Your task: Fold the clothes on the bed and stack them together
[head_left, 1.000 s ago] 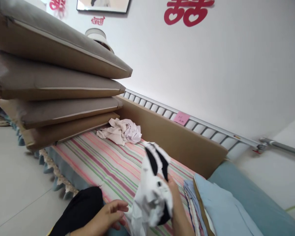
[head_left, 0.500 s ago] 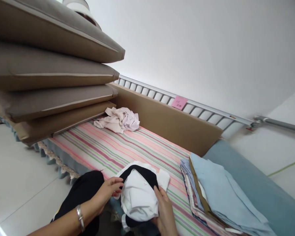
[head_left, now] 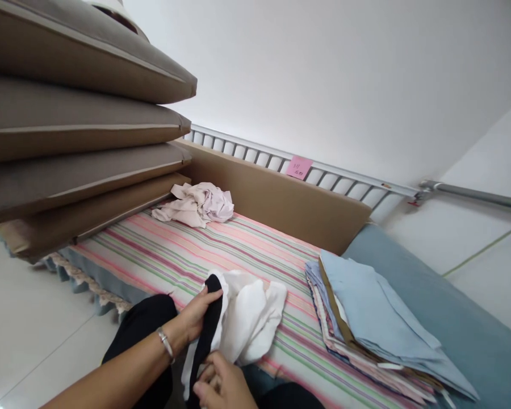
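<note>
White garment [head_left: 249, 318]: in both hands, at the near edge of the bed; white body bunched over the striped sheet [head_left: 153, 250], black band [head_left: 210, 318] facing the person.
Left hand [head_left: 198, 312]: fingers closed on the upper part of the black band, thumb on top.
Right hand [head_left: 223, 383]: fingers curled in, pinching cloth at the lower part of the band; exact pinch point partly covered by the hand itself.
Left wrist: silver bracelet [head_left: 166, 345].
Folded stack [head_left: 378, 312]: on the sheet, right of the garment and apart from it; light blue piece on top, then brown, with pink and blue layers showing at the edge. Lower layers mostly covered, count unclear.
Crumpled cloth [head_left: 200, 204]: pale pink heap at the far side, by the cushions and the brown panel [head_left: 276, 201].
Cushions [head_left: 80, 119]: four grey-brown ones piled at left, cut off by the frame.
Hat-like item [head_left: 125, 17]: on top of the pile, mostly out of frame, hard to identify.
Pink note [head_left: 299, 167]: on the metal rail behind the panel; handwriting too small to read.
Garment type: cannot tell, folds hide the shape.
Lower end of band: runs close to the bottom edge, partly behind the right hand.
</note>
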### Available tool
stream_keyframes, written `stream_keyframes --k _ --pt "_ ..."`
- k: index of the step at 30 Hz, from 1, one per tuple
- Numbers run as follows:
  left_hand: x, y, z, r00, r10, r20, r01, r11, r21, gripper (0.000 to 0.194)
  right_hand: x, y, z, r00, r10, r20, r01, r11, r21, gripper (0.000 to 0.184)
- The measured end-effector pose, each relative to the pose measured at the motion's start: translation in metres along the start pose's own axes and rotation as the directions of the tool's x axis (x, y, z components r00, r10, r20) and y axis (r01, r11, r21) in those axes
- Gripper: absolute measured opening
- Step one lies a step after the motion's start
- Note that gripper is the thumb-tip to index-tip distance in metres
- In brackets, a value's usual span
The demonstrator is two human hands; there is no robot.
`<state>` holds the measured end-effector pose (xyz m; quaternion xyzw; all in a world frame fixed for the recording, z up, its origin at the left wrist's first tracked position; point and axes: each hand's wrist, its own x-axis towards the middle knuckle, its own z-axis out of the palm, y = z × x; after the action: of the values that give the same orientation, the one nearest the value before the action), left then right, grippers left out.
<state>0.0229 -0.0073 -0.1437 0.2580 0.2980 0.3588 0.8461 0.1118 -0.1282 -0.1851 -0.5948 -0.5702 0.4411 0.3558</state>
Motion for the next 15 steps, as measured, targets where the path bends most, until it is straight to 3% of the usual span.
stream_keyframes --k 3,7,9,12,15 --pt "-0.011 0.022 0.001 0.989 0.143 0.034 -0.142 0.99 -0.007 0.042 0.002 -0.001 -0.017 0.985 0.024 -0.171 -0.014 0.998 0.06 0.029" --pt "-0.032 0.036 0.011 0.956 0.263 0.127 -0.266 0.964 0.007 0.051 0.005 -0.01 -0.041 0.896 0.004 -0.444 0.062 0.989 0.135 0.042" --pt "-0.041 0.036 0.019 0.938 0.315 0.141 -0.318 0.948 -0.001 0.055 0.003 -0.017 -0.044 0.879 -0.088 -0.469 0.15 0.984 0.097 0.049" --pt "-0.05 0.033 0.028 0.934 0.336 0.124 -0.339 0.941 0.005 0.05 0.0 -0.025 -0.037 0.901 -0.179 -0.395 0.224 0.972 0.07 0.058" --pt "-0.052 0.033 0.032 0.935 0.34 0.104 -0.34 0.94 -0.021 0.042 0.001 -0.023 -0.026 0.929 -0.074 -0.364 0.128 0.984 0.127 0.053"
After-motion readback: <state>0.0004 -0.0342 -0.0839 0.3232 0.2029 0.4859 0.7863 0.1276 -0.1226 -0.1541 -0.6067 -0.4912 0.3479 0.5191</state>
